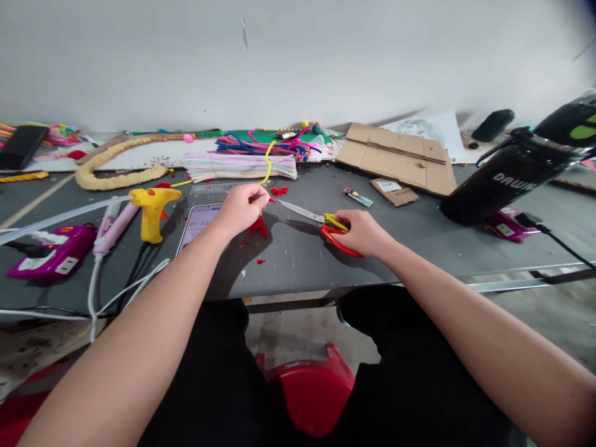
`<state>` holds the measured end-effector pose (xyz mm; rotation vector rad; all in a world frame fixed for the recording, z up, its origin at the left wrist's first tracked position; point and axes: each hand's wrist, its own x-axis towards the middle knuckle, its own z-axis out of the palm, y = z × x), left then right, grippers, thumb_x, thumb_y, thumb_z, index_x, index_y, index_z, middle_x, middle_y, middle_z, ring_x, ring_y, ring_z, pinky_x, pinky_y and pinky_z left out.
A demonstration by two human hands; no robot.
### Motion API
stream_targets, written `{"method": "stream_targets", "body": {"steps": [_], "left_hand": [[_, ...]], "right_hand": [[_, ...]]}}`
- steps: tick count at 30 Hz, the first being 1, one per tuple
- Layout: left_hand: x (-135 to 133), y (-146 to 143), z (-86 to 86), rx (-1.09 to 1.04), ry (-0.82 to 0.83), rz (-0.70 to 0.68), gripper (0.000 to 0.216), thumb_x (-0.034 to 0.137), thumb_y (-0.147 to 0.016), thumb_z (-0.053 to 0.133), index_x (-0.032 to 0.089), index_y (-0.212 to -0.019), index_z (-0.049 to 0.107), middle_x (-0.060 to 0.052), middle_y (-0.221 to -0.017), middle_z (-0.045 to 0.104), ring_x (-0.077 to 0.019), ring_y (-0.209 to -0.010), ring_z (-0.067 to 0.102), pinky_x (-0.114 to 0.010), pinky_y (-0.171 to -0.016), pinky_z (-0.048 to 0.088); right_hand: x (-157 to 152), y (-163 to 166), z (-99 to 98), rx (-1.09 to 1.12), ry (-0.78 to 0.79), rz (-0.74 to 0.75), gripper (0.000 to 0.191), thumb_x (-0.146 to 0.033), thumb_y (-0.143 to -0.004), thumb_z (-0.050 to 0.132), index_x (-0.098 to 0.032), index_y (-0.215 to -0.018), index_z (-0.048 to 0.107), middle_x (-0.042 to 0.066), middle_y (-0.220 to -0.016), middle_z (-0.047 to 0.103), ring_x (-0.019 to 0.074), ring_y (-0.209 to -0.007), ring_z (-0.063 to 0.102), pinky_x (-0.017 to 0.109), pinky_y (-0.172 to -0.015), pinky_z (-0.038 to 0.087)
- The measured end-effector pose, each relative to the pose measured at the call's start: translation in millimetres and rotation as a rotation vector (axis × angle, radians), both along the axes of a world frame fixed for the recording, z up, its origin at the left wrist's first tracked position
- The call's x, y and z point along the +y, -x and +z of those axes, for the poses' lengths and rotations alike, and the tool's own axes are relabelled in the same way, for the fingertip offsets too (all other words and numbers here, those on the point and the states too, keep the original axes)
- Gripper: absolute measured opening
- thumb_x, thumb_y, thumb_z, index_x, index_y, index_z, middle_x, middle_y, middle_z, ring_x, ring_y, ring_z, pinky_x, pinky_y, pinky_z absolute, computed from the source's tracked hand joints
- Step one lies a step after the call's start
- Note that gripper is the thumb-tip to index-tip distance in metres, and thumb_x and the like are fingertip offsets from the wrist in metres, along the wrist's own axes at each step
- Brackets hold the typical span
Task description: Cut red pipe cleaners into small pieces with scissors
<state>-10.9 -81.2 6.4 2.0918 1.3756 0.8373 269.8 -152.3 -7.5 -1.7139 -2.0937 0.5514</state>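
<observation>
My left hand (246, 205) is closed in a pinch on a small red piece (272, 200) that pokes out past the fingertips. Wrapped round the red and yellow handles of a pair of scissors (302, 212) is my right hand (361, 233). The blades point left, their tips beside the red piece; whether they touch it I cannot tell. Red scraps (257, 228) lie on the table under and beside my left hand, with more red scraps (280, 192) just behind. A bent yellow pipe cleaner (268, 162) rises behind my left hand; its lower end is hidden.
Left stand a yellow glue gun (156, 211), a phone (200, 220), a pink corded tool (116, 230) and a purple power strip (56, 251). Pipe cleaner bundles (237, 166) lie behind. Rightward are cardboard (395, 155), a lighter-like tube (358, 197) and a black bottle (503, 174).
</observation>
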Motion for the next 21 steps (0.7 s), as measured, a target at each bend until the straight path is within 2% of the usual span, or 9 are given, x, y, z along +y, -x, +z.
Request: {"method": "stream_targets", "body": {"steps": [3,10,17,21], "left_hand": [[0.0,-0.4,0.3,0.002,0.006,0.011,0.012,0.028,-0.081,0.054,0.019,-0.074,0.058,-0.001,-0.065,0.059,-0.0148,-0.06,0.052,-0.028,-0.06,0.038],[2.9,-2.1,-4.0,-0.026,0.014,-0.004,0.014,0.028,-0.082,0.054,0.018,-0.074,0.057,-0.001,-0.065,0.059,-0.0152,-0.061,0.054,-0.028,-0.06,0.039],[4.1,-1.7,-7.5,-0.052,0.026,-0.012,0.013,0.028,-0.082,0.053,0.018,-0.074,0.056,-0.001,-0.066,0.058,-0.0149,-0.06,0.054,-0.029,-0.061,0.04],[4.2,-1.6,-7.5,-0.045,0.025,-0.018,0.013,0.027,-0.082,0.052,0.018,-0.073,0.056,-0.001,-0.066,0.058,-0.0148,-0.061,0.054,-0.029,-0.061,0.04]], "right_hand": [[0.5,-0.3,-1.4,0.002,-0.004,-0.001,0.037,-0.054,-0.075,0.06,-0.021,-0.066,0.048,0.001,-0.065,0.051,0.0147,-0.066,0.048,0.027,-0.061,0.031],[1.2,-1.7,-2.8,-0.004,-0.014,0.006,0.036,-0.054,-0.075,0.06,-0.021,-0.067,0.049,0.0,-0.067,0.051,0.012,-0.061,0.037,0.027,-0.059,0.028],[1.5,-1.1,0.3,-0.008,-0.008,0.02,0.034,-0.051,-0.075,0.06,-0.021,-0.065,0.047,-0.001,-0.066,0.048,0.0122,-0.062,0.038,0.028,-0.059,0.027],[1.5,-0.8,1.3,-0.002,-0.003,0.022,0.032,-0.048,-0.074,0.06,-0.021,-0.065,0.045,-0.001,-0.065,0.047,0.0134,-0.065,0.043,0.028,-0.061,0.028]]}}
